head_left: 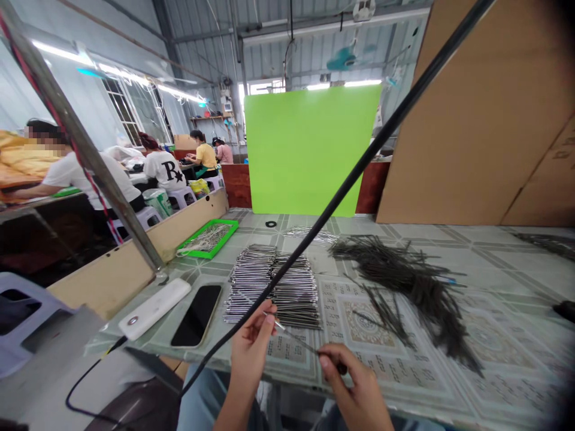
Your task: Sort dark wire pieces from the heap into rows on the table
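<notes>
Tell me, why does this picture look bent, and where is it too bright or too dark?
In the head view, the wide lens bends the table toward the edges, the ceiling lights glare white, the right corners fall dark, and the rod between the left hand and right hand looks fairly sharp.

Two hands point(251, 353) point(354, 383), one phone point(196, 315), one green tray point(224, 240).

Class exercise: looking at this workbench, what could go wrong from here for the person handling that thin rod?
The thin metal rod, held between the left hand and right hand, might prick a finger. The loose dark rods could slide into the stack of silver rods. A slip could scratch the phone.
</notes>
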`<state>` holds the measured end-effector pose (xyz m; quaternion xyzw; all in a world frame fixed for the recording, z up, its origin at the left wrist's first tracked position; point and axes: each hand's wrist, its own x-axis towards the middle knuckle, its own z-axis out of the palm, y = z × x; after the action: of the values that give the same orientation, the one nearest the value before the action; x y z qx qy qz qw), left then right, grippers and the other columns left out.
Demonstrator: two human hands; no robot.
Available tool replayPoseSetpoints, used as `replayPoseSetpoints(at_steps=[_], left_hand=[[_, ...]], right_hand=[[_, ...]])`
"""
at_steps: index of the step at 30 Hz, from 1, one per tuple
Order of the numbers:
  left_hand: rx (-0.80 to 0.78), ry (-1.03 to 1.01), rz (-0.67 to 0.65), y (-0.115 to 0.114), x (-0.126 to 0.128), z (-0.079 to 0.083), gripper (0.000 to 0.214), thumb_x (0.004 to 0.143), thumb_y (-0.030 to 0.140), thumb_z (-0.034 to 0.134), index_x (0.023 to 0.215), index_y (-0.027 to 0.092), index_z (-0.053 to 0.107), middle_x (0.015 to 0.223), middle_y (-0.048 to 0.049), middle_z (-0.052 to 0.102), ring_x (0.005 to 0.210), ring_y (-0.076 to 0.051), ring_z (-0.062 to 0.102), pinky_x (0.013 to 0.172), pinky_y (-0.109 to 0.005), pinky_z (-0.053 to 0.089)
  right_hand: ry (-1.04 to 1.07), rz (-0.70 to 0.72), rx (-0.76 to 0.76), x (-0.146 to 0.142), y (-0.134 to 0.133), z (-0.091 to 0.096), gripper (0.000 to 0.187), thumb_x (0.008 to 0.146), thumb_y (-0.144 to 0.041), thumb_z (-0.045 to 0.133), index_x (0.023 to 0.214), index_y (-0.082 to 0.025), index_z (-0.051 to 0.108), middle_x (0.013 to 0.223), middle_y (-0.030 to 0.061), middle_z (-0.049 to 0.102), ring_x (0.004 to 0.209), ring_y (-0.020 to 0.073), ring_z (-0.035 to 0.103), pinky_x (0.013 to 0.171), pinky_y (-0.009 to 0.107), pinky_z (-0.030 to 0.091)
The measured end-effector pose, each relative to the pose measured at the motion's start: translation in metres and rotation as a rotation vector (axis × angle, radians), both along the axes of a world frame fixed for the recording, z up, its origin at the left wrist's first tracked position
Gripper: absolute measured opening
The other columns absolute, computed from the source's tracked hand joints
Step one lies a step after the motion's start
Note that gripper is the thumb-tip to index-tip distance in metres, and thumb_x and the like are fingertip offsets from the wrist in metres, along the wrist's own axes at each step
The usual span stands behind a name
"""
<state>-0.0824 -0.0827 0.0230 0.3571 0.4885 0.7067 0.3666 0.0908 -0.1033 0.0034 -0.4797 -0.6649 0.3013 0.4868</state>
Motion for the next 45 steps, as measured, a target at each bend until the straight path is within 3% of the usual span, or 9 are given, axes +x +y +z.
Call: replayPoseSetpoints(at_steps=[9, 17, 28, 33, 45], left_hand=[[0.024, 0.017, 0.007, 0.001, -0.002, 0.005, 0.037, 0.06, 0.04, 0.076, 0.087, 0.016, 0.071, 0.077, -0.0067, 0.072, 0.053, -0.01, 0.059, 0.05, -0.021, 0.049], [-0.005, 0.041, -0.072, -0.002, 0.001, 0.004, 0.037, 0.06, 0.04, 0.075, 0.087, 0.016, 0.071, 0.079, -0.0086, 0.072, 0.062, -0.015, 0.064, 0.055, -0.023, 0.052], [0.01, 0.002, 0.009, 0.0, -0.003, 0.007, 0.037, 0.057, 0.039, 0.077, 0.085, 0.015, 0.071, 0.076, -0.0071, 0.072, 0.057, -0.012, 0.062, 0.051, -0.022, 0.05], [0.012, 0.016, -0.003, -0.001, 0.0, 0.008, 0.038, 0.058, 0.041, 0.077, 0.086, 0.015, 0.071, 0.076, -0.0074, 0.072, 0.057, -0.012, 0.061, 0.052, -0.022, 0.051], [0.001, -0.003, -0.02, -0.001, -0.001, 0.007, 0.038, 0.059, 0.04, 0.076, 0.088, 0.016, 0.07, 0.079, -0.0076, 0.072, 0.06, -0.013, 0.061, 0.054, -0.023, 0.051]], right_hand=[[-0.006, 0.004, -0.014, -0.002, 0.0, -0.002, 0.027, 0.085, -0.042, 0.049, 0.079, -0.021, 0.064, 0.06, -0.0007, 0.057, 0.056, 0.0126, 0.053, 0.057, 0.019, 0.043], [0.004, 0.018, -0.004, -0.005, -0.001, 0.0, 0.027, 0.085, -0.041, 0.049, 0.079, -0.02, 0.064, 0.06, -0.0003, 0.057, 0.057, 0.0126, 0.052, 0.057, 0.02, 0.043], [-0.057, 0.052, 0.043, 0.005, 0.002, -0.002, 0.026, 0.085, -0.039, 0.049, 0.078, -0.019, 0.064, 0.058, -0.0004, 0.059, 0.053, 0.0118, 0.055, 0.052, 0.017, 0.044], [0.014, -0.017, 0.003, -0.001, -0.001, 0.001, 0.03, 0.085, -0.044, 0.049, 0.077, -0.019, 0.064, 0.059, -0.0001, 0.059, 0.055, 0.0124, 0.054, 0.055, 0.019, 0.044], [0.058, 0.011, -0.047, -0.001, -0.002, 0.004, 0.029, 0.084, -0.045, 0.05, 0.079, -0.02, 0.064, 0.059, -0.0005, 0.058, 0.056, 0.0124, 0.053, 0.055, 0.019, 0.043]])
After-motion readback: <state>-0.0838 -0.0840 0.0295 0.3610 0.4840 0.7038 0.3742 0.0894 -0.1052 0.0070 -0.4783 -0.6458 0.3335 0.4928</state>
